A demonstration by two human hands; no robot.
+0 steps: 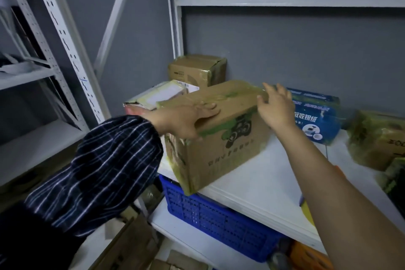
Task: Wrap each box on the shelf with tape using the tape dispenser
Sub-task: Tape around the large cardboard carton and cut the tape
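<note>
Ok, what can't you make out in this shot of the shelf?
Head view:
- Yellow object: mostly behind the right forearm; unidentifiable.
- White box: partly behind the left hand and the big carton.
- Right-hand box: cut by frame edge, blurred.
- Carton's print: blurred.

My left sleeve, at 8 o'clock, was dark navy with thin white check lines, cuff gathered. My right forearm, at 4 o'clock, was bare.

A blue perforated plastic crate sits low, with an orange object beside it. Behind is a grey wall. At left, a white metal rack holds papers.
</note>
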